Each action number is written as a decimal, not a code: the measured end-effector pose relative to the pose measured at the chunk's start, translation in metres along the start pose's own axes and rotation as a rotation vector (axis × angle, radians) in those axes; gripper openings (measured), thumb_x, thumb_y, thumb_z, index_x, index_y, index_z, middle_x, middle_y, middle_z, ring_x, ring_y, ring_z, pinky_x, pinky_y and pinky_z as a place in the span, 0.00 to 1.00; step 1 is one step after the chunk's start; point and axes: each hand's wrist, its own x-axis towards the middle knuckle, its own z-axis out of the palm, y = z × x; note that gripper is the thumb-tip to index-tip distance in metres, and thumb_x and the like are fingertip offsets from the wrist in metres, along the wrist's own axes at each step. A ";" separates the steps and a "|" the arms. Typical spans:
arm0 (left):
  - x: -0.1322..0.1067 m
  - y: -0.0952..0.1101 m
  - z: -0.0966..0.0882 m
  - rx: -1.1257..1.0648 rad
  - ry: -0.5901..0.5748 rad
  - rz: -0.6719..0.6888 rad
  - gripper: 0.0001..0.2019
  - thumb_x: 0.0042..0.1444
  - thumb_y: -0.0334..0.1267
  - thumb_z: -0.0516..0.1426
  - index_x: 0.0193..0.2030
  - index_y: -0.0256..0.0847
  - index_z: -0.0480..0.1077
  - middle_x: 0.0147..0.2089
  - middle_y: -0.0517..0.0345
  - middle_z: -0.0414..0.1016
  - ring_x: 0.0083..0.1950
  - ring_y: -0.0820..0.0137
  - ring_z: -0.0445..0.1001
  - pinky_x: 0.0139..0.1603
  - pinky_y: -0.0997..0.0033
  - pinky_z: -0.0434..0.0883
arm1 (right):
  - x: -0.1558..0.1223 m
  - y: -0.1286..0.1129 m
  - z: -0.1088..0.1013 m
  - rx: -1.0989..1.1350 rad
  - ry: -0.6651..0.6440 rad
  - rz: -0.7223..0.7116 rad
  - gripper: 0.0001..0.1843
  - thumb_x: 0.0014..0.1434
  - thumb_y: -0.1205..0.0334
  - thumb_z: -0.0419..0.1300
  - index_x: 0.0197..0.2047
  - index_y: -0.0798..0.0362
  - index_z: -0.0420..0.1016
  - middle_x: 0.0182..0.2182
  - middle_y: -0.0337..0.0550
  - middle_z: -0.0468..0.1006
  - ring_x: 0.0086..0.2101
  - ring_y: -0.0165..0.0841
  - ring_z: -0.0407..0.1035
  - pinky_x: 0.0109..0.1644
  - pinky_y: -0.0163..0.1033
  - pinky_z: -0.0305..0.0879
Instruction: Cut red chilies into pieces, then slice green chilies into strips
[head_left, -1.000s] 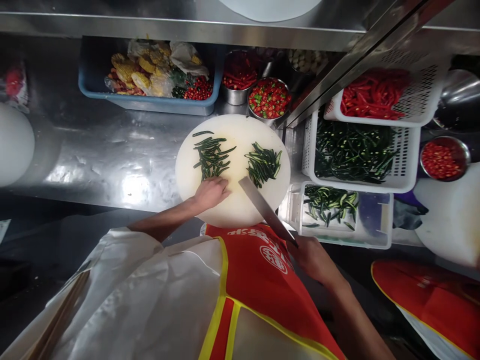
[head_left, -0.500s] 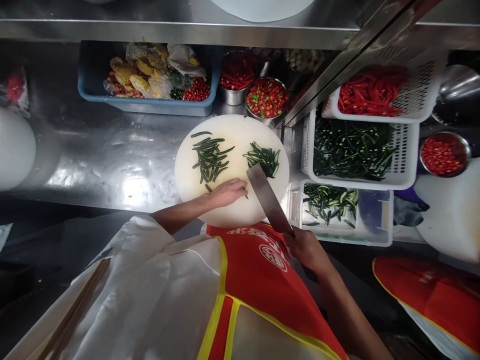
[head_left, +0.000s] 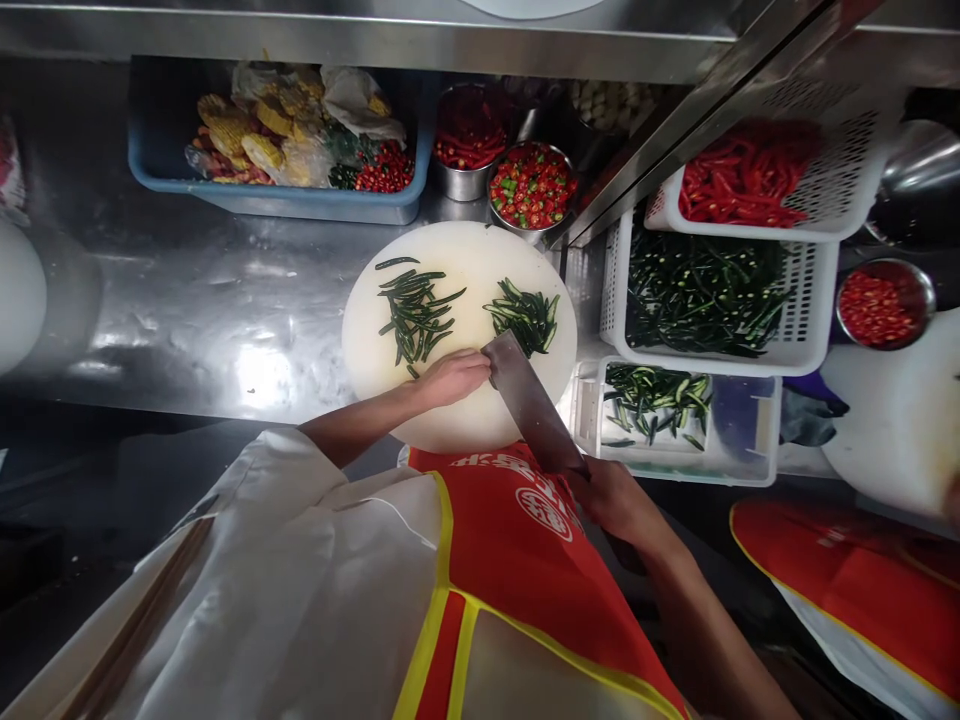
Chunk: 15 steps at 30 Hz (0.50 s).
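A round white cutting board [head_left: 465,420] lies on the steel counter. On it sit a loose bunch of whole green chilies [head_left: 415,312] at the left and a pile of cut green chilies [head_left: 526,316] at the right. My left hand [head_left: 448,378] rests on the board just below the whole chilies, fingers curled and pressed down beside the blade; what lies under them is hidden. My right hand [head_left: 613,496] grips the handle of a cleaver [head_left: 529,402], whose blade tip touches the board next to my left fingers.
Right of the board stand a clear tub of sliced green chilies [head_left: 660,410], a white basket of green chilies [head_left: 705,292] and one of red chilies [head_left: 746,180]. Behind are a bowl of chopped chilies [head_left: 531,186] and a blue tub [head_left: 285,200]. Another person's red apron [head_left: 855,590] shows at right.
My left hand slid right from under the whole chilies to the board's middle. The cleaver swung left and came down beside my fingers.
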 end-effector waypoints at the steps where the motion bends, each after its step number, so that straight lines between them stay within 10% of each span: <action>1: 0.000 0.000 0.000 -0.011 -0.004 -0.003 0.16 0.69 0.36 0.45 0.38 0.38 0.73 0.42 0.50 0.76 0.44 0.68 0.73 0.50 0.66 0.72 | 0.002 0.001 0.000 -0.002 -0.006 -0.002 0.16 0.61 0.56 0.47 0.28 0.52 0.69 0.20 0.42 0.74 0.22 0.31 0.64 0.28 0.36 0.50; 10: 0.003 0.002 -0.004 -0.003 -0.059 -0.004 0.15 0.68 0.35 0.46 0.40 0.38 0.73 0.44 0.49 0.76 0.45 0.67 0.73 0.50 0.64 0.73 | 0.060 -0.028 0.013 -0.064 0.138 -0.062 0.16 0.61 0.59 0.49 0.29 0.55 0.74 0.26 0.48 0.77 0.27 0.32 0.67 0.31 0.35 0.51; 15: -0.021 0.008 -0.038 -0.005 0.008 -0.183 0.12 0.68 0.35 0.48 0.42 0.39 0.73 0.44 0.52 0.75 0.47 0.68 0.73 0.51 0.66 0.73 | 0.041 -0.012 0.008 -0.045 0.211 -0.098 0.19 0.62 0.55 0.47 0.27 0.54 0.73 0.23 0.46 0.76 0.25 0.33 0.67 0.31 0.36 0.51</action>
